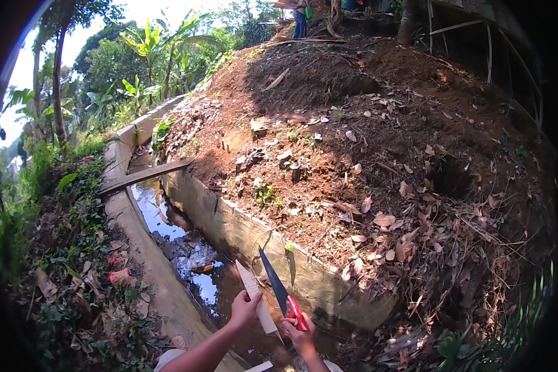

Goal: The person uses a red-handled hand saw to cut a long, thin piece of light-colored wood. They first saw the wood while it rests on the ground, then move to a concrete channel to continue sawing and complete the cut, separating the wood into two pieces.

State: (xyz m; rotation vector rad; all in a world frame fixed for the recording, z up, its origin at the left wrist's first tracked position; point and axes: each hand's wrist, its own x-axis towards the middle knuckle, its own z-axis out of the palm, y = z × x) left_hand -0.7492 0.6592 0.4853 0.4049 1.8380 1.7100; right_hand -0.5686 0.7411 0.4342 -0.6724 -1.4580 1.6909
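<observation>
My left hand (pixel 244 309) is closed around a long, pale strip (pixel 254 293) that tapers to a point at its upper end. Whether it is wood or cardboard I cannot tell. Just to its right, my right hand (pixel 300 335) grips a hand saw by its red handle (pixel 297 314). The saw's dark, tapering blade (pixel 272 278) points up and slightly left, roughly alongside the strip. A narrow gap shows between blade and strip. Both hands are held above a concrete-walled water channel (pixel 220 216).
A wooden plank (pixel 144 177) bridges the channel farther up. On the right rises a brown earth slope (pixel 328 142) strewn with dry leaves. Low plants (pixel 74 248) border the left wall. Far uphill stands a person (pixel 300 20) near a tree trunk and a pole structure.
</observation>
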